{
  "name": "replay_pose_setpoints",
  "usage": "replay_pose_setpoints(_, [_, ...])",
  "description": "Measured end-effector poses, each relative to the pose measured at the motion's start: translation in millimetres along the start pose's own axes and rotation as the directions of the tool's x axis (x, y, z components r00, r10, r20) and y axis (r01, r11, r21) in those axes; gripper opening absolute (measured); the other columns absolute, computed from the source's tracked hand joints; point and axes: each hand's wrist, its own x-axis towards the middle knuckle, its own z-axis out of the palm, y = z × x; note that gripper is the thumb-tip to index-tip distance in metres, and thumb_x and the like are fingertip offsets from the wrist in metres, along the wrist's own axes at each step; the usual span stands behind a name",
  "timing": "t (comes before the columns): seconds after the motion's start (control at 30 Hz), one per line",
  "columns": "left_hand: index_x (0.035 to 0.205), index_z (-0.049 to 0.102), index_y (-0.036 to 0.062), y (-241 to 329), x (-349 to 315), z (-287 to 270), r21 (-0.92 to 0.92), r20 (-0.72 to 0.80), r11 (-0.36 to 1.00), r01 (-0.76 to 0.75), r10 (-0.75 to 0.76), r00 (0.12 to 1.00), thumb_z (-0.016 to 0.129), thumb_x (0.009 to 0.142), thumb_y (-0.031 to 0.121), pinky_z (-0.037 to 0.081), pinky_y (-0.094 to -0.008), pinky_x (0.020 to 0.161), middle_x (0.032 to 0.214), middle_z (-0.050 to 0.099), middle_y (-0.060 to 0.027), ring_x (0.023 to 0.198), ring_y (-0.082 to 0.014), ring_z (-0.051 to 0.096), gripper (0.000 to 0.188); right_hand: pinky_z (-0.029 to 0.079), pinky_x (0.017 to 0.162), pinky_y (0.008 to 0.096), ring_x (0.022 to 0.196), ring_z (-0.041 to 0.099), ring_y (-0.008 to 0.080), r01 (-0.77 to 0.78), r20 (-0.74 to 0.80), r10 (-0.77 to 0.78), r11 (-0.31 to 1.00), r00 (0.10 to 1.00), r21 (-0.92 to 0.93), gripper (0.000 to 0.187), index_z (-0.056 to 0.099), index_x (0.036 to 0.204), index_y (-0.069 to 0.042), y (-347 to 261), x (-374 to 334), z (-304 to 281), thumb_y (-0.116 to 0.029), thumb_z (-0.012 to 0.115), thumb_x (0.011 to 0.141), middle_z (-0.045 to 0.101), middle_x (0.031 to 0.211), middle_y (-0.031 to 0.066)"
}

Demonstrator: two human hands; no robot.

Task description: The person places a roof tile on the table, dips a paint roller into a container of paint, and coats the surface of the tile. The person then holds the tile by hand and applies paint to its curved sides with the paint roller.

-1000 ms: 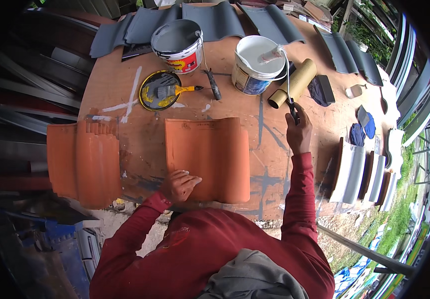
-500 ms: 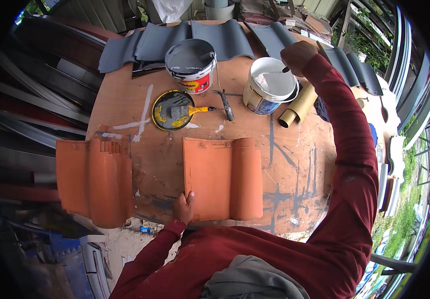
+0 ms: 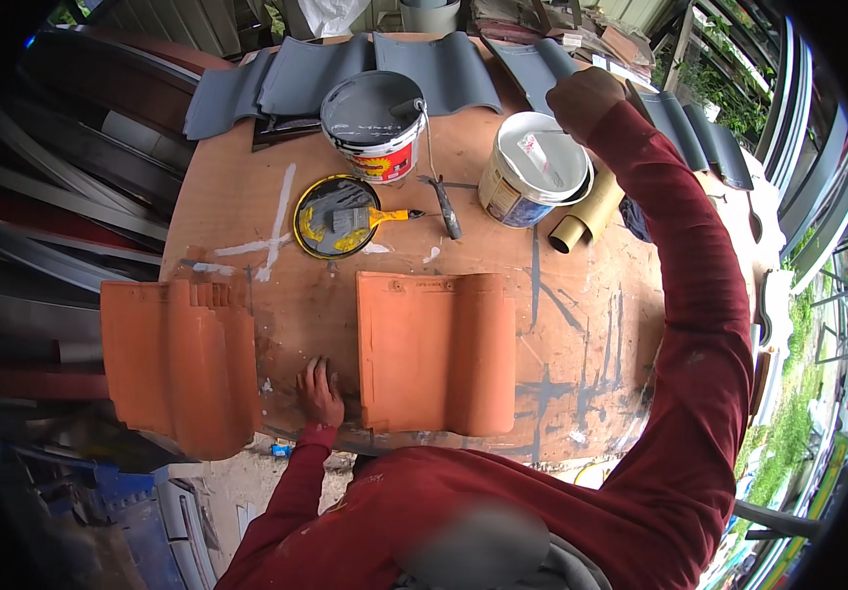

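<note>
Clay tile (image 3: 409, 354) was let go, unsteadied now: left hand (image 3: 321, 395) loosely opened, 1 roller (image 3: 533, 155) clutched in the right hand (image 3: 586, 102).

L hand (image 3: 320, 393) off ctr orange tile (image 3: 414, 354) — now on tbl (image 3: 306, 310), L of it.

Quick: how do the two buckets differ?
The left bucket is dark grey inside; the right bucket is pale. The left bucket's wall shows red and yellow; the right bucket's shows blue. The right hand is by the right bucket, away from the left bucket. Both are on the table.
</note>
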Motion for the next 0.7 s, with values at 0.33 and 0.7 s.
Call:
replay_pose_setpoints(0.33, [0.126,0.062,0.0061,-8,-5,12,0.123,-0.007,0.991,-0.048,0.049,0.999,0.055,0.099,0.033,0.041,-0.0526,0.098,0.128,0.058,-0.0141,0.112,-0.04,0.054,0.039,0.058,0.069,0.0442,0.08,0.075,0.03,-0.105,-0.003,0.105,0.993,0.994,0.045,0.012,0.077,0.084,-0.015,-12,-35,9,-0.017,0.066,0.086,0.075,0.083,0.0083])
replay_pose_setpoints(0.7, [0.125,0.062,0.0074,-19,-7,9,0.039,-0.048,0.998,-0.048,0.05,0.998,0.056,0.098,0.029,0.039,-0.052,0.101,0.128,0.057,-0.0125,0.117,-0.0383,0.052,0.035,0.054,0.088,0.0471,0.107,0.067,0.0326,-0.262,-0.161,0.325,0.911,0.932,0.318,0.031,0.069,0.117,-0.017,-2,-113,74,-0.011,0.065,0.087,0.071,0.114,0.01])
